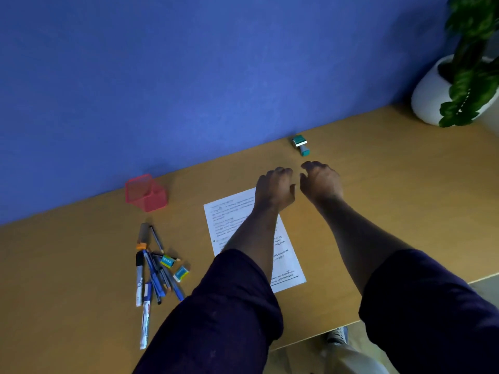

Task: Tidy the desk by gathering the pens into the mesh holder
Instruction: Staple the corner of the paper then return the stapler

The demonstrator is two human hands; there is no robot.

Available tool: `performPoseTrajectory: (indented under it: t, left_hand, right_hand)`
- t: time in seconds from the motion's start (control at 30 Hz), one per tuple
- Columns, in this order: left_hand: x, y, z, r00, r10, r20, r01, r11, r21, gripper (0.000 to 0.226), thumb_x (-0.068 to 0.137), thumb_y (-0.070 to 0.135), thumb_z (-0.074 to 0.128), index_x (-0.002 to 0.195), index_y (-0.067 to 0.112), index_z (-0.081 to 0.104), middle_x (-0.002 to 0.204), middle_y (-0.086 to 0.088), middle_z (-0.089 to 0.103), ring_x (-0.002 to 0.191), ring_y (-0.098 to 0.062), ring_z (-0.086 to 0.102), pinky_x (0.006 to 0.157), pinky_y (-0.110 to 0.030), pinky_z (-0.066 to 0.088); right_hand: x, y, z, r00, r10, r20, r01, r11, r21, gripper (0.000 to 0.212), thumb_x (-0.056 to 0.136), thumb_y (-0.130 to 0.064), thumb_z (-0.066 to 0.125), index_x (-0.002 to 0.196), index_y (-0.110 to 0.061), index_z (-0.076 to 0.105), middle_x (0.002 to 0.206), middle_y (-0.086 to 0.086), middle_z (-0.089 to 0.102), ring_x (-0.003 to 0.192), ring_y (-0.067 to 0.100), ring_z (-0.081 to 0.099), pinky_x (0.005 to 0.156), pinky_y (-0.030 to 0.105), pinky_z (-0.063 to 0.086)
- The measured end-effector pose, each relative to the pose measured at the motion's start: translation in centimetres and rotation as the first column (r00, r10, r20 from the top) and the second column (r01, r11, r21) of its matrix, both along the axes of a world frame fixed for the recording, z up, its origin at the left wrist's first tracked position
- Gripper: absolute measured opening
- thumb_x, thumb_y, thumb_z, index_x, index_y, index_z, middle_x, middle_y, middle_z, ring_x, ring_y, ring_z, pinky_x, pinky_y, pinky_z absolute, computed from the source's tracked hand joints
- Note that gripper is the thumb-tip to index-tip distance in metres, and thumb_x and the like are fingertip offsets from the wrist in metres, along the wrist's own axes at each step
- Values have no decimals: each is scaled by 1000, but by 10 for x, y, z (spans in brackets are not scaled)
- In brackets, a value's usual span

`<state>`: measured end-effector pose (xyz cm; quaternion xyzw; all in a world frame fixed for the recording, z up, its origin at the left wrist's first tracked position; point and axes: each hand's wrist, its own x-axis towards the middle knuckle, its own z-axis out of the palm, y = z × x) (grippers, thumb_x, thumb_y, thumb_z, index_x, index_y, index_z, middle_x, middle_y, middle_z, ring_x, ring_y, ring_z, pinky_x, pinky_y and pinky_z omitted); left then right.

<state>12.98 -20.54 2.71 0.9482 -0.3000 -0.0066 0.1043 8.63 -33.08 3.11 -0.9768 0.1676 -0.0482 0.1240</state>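
Pens (152, 276): light, stiff, slick heap near-left on surface (378, 198), below empty holder (145, 193); I'd pinch mid-barrel; my left hand (274, 188) and right hand (321, 182) loosely curled, holding nothing.

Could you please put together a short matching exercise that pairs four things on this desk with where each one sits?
Things:
1. mesh holder
2. pile of pens
3. stamp
4. plant pot

Places:
A. far right corner of the desk
B. by the blue wall, just beyond the left hand and right hand
C. at the wall, left of the printed sheet
D. near the front left, with two erasers beside it

Pairs: 1-C, 2-D, 3-B, 4-A
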Motion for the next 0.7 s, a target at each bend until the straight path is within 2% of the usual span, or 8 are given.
performPoseTrajectory:
  t: [0.17, 0.3, 0.5, 0.7]
  left_hand:
    - [19, -32, -9, 999, -29, -32, 29, 1000, 8, 44, 91, 26, 66, 131, 14, 53, 128, -5, 62, 113, -27, 61, 84, -39, 50]
    - [32, -53, -21, 996, -33, -79, 36, 999, 35, 57, 87, 23, 68, 139, 14, 46, 140, -4, 55, 121, -27, 58, 89, -42, 50]
    - [54, -79, -40, 987, 0, -163, 1, 1000, 3, 63, 87, 23, 68, 145, 15, 43, 145, -4, 52, 126, -27, 55, 94, -45, 51]
    - [72, -90, -56, 960, 108, -258, -126, 990, -57, 68, 86, 24, 69, 146, 17, 39, 148, -5, 48, 131, -28, 51, 100, -47, 49]
  right_hand:
    - [17, -29, -8, 1000, 2, 2, -2, 1000, -12, 30, 93, -22, 55, 120, -12, 62, 113, 10, 68, 98, 29, 66, 80, 40, 57]
    - [29, -46, -22, 999, 24, -23, -24, 1000, -8, 29, 92, -22, 57, 120, -13, 62, 113, 9, 66, 100, 29, 65, 81, 41, 57]
    - [50, -61, -40, 996, 82, -30, -83, 996, -29, 33, 89, -19, 60, 121, -14, 61, 111, 9, 65, 94, 29, 67, 74, 38, 57]
    - [77, -73, -55, 989, 145, -33, -146, 989, -27, 35, 92, -17, 56, 127, -16, 58, 124, 11, 61, 103, 29, 64, 81, 40, 56]
